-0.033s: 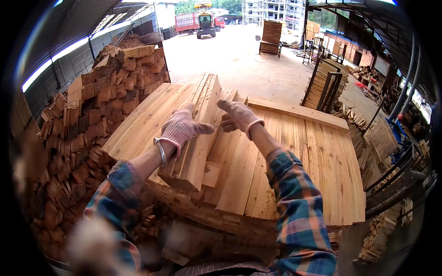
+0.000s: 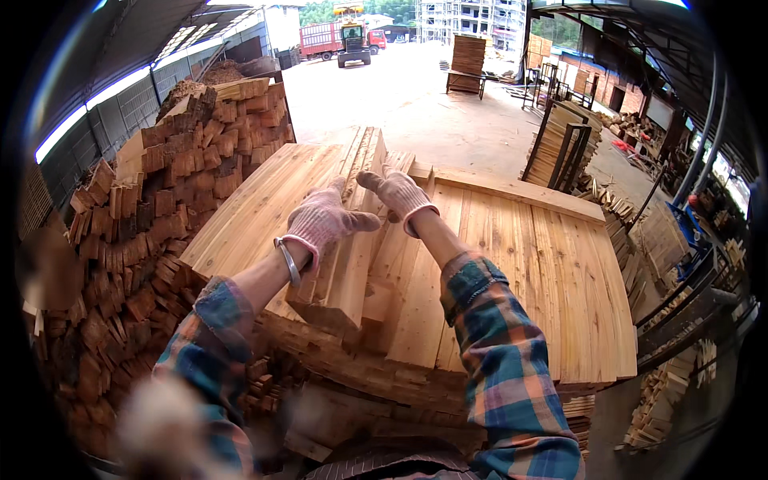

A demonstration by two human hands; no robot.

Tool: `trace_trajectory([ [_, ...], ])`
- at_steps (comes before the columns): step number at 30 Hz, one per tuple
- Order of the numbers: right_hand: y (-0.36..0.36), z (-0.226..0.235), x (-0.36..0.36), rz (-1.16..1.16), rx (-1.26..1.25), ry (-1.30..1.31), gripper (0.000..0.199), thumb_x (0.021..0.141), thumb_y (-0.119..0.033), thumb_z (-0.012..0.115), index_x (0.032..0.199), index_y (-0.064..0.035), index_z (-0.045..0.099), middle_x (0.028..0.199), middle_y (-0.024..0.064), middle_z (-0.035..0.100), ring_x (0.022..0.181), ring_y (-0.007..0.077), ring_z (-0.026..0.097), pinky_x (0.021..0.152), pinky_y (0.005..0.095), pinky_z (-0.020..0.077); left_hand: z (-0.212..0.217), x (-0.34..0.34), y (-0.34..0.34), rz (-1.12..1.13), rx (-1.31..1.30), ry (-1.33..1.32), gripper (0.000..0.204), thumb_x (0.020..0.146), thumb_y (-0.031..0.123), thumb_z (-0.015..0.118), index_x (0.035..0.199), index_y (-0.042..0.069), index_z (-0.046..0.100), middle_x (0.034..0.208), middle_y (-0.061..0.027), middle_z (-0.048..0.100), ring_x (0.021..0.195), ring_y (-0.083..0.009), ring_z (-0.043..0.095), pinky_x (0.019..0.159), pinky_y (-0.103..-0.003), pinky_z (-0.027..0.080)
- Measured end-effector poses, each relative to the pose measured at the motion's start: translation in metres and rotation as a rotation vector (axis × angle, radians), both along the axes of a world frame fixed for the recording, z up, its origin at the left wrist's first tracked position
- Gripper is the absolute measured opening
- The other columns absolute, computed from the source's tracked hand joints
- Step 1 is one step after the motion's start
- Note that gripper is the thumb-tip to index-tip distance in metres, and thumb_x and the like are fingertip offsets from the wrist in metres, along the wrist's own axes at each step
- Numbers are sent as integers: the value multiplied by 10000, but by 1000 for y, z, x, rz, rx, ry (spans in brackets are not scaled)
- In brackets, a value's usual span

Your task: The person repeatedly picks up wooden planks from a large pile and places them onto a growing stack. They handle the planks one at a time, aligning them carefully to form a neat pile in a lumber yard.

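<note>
A bundle of narrow wooden boards stands on top of a broad stack of planks. My left hand, in a pale pink knit glove, lies on the bundle's top with fingers stretched and thumb out to the right. My right hand, gloved alike, is at the bundle's right side near its far end. Its thumb and forefinger reach left over the upper edge; the other fingers are partly hidden, and contact is unclear. Between the bundle and the planks on the right, a small wood block shows.
A tall heap of short wood pieces rises on the left. One plank lies crosswise at the stack's far edge. Racked boards and metal frames stand to the right. A loader and red truck are far ahead.
My right hand has moved left, closer to the bundle and my left hand. The bundle's near end sits slightly farther right in view.
</note>
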State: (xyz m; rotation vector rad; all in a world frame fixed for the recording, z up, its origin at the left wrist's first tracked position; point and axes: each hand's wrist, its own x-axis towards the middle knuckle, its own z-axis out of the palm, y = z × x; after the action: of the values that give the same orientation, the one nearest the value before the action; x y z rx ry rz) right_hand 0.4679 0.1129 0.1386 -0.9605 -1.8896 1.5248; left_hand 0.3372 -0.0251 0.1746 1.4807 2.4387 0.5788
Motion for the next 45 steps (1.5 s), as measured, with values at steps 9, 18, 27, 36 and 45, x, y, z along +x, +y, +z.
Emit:
trace_trajectory([
  [9, -16, 8, -31, 31, 146, -290, 662, 854, -518, 637, 1208, 37, 575, 1173, 227, 622, 1082, 329, 605, 880, 399, 488, 3, -17, -19, -86, 102, -97, 1121, 638, 516, 838, 1469, 21, 271, 1408, -214, 454, 1303, -320, 451, 1050, -366, 399],
  [18, 1, -14, -54, -36, 400, -388, 578, 887, -440, 623, 1230, 23, 575, 1033, 224, 668, 850, 274, 672, 726, 329, 536, -35, -67, -13, -264, 338, -778, 916, 797, 238, 764, 1453, -75, 206, 1248, -247, 573, 1146, -248, 582, 882, -306, 503],
  [27, -31, 5, -52, -82, 517, -513, 738, 884, -581, 549, 1258, 55, 531, 1220, 204, 607, 1151, 327, 568, 968, 389, 461, -61, -105, -61, -279, 583, -1002, 289, 889, 136, 578, 1110, -23, 674, 1464, -190, 389, 1291, -222, 452, 1068, -307, 377],
  [36, -112, 90, -22, -79, 371, 21, 911, 792, -600, 667, 1326, 101, 436, 1069, 235, 635, 1023, 282, 625, 918, 356, 501, 33, -6, -121, -378, 914, -840, 815, 759, 245, 797, 1399, -10, 361, 1081, -160, 636, 835, -220, 687, 668, -283, 612],
  [45, -121, 104, 125, -105, 679, -188, 1012, 702, -751, 603, 1257, 91, 517, 1009, 246, 658, 906, 281, 683, 777, 353, 573, -2, 156, -70, -639, 995, -1120, 637, 717, 12, 737, 1277, 54, 437, 883, -87, 619, 760, -164, 663, 687, -232, 593],
])
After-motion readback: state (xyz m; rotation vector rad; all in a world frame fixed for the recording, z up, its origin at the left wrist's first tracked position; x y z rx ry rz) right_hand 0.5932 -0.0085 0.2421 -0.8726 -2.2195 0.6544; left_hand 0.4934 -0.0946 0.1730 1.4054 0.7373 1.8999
